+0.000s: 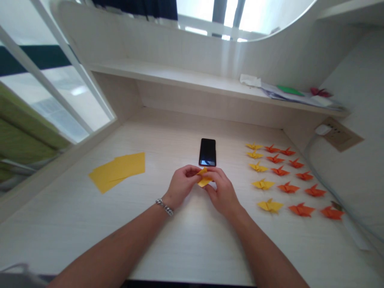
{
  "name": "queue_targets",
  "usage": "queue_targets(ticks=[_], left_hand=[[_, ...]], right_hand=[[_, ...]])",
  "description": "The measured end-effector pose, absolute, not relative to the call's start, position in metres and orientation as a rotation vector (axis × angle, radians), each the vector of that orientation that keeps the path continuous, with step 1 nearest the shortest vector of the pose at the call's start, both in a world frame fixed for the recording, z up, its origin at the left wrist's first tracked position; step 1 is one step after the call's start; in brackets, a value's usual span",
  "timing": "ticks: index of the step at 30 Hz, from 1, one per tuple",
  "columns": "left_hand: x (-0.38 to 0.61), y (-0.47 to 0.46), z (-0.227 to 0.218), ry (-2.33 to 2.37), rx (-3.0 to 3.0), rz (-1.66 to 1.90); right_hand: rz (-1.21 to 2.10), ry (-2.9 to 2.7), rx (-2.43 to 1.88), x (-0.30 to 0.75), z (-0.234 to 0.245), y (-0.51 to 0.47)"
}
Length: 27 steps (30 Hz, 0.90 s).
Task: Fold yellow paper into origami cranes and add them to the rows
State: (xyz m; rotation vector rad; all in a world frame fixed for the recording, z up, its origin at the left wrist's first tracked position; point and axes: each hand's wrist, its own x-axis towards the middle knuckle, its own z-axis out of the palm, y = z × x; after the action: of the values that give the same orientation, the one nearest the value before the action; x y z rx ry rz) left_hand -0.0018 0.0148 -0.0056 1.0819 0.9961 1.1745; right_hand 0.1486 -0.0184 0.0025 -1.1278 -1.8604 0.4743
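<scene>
A small piece of folded yellow origami paper is held between my two hands above the middle of the desk. My left hand pinches its left edge with closed fingers. From the other side, my right hand grips the paper between thumb and fingers. Part of the paper is hidden behind the fingertips. Just beyond my hands lies a black smartphone, screen up. Yellow paper sheets overlap on the desk to the left. To the right stand rows of folded paper cranes, yellow ones and orange ones.
A shelf runs along the back and carries papers and a crumpled white tissue. On the right wall, a charger sits in a socket plate, its cable trailing down beside the cranes. A mirror hangs above.
</scene>
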Motion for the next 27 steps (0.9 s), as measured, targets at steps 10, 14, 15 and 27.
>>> queue_targets(ticks=[10, 14, 15, 27], left_hand=[[-0.003, 0.004, 0.016, 0.963, 1.413, 1.202], [-0.001, -0.001, 0.017, 1.019, 1.534, 1.206], [-0.001, -0.002, 0.017, 1.026, 1.558, 1.205], [-0.007, 0.002, 0.019, 0.983, 1.775, 1.128]], right_hand=[[1.012, -1.239, -1.302, 0.147, -0.008, -0.009], [1.263, -0.914, -1.195, 0.143, -0.005, -0.008], [1.301, -0.873, -1.174, 0.143, -0.004, -0.009], [1.587, -0.778, -1.040, 0.146, -0.001, -0.012]])
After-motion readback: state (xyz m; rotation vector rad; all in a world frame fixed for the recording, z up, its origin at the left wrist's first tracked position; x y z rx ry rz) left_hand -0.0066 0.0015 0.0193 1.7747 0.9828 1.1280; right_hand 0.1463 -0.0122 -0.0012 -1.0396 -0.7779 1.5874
